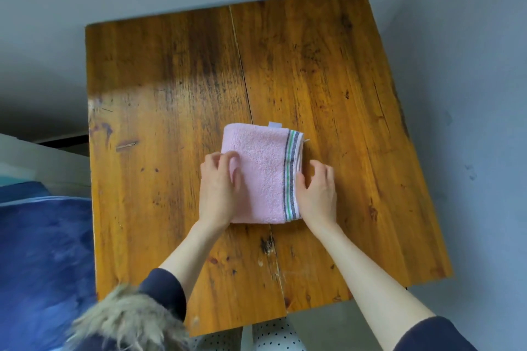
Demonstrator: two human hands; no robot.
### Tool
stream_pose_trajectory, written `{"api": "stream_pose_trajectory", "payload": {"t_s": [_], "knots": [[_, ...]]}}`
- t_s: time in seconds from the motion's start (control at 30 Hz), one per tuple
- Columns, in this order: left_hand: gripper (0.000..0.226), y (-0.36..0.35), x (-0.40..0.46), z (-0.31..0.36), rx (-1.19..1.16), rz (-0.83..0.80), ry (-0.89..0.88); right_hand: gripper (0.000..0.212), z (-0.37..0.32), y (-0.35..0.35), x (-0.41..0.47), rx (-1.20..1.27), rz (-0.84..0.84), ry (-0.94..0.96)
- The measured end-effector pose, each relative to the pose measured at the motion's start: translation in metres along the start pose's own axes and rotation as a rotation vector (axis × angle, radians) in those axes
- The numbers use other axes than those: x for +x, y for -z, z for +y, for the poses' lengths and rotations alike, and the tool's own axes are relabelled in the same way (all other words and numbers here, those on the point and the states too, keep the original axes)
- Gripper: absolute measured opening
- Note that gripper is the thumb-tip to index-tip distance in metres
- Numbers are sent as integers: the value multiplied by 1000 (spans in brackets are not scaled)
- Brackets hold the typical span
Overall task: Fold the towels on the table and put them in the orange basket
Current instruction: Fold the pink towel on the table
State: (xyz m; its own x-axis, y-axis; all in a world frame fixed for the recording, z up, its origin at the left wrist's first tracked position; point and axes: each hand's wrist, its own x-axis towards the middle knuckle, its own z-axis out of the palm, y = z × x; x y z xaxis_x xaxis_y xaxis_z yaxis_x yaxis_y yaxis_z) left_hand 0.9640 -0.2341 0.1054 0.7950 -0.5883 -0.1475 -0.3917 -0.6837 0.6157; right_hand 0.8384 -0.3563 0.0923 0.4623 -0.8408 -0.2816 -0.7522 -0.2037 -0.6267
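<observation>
A pink towel (261, 177), folded into a small rectangle with a dark and green striped band along its right edge, lies on the wooden table (328, 80). My left hand (218, 188) grips the towel's left edge, fingers curled over the fold. My right hand (316, 191) grips the striped right edge, thumb on top and fingers at the side. A small white label sticks out at the towel's far edge. No orange basket is in view.
The table stands against a grey wall, which also runs along its right side. Blue fabric (42, 251) lies left of the table, with a white surface (42, 157) behind it. A fur-trimmed hood (125, 319) hangs at the bottom left.
</observation>
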Motion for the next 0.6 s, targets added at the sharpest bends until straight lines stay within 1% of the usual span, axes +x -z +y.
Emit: {"api": "stream_pose_trajectory", "payload": {"t_s": [0.03,0.1,0.2,0.27,0.33,0.43,0.53,0.6], "knots": [[31,0,5,0,-46,-1,70,42,-3,1,6,30,-33,-107],[36,0,11,-2,-104,-37,151,46,-8,2,16,78,-101,-256],[48,1,17,-8,-184,-87,283,40,-13,1,26,164,-218,-404],[56,3,18,-11,-251,-137,434,31,-13,-1,28,124,-275,-401],[57,5,16,-14,-288,-218,535,24,-13,-2,25,111,-319,-400],[54,10,4,-19,-395,-295,622,17,-11,0,17,177,-411,-421],[50,15,-13,-22,-463,-299,678,12,-7,5,10,183,-501,-407],[47,17,-25,-23,-520,-283,703,13,-8,8,8,167,-533,-374]]}}
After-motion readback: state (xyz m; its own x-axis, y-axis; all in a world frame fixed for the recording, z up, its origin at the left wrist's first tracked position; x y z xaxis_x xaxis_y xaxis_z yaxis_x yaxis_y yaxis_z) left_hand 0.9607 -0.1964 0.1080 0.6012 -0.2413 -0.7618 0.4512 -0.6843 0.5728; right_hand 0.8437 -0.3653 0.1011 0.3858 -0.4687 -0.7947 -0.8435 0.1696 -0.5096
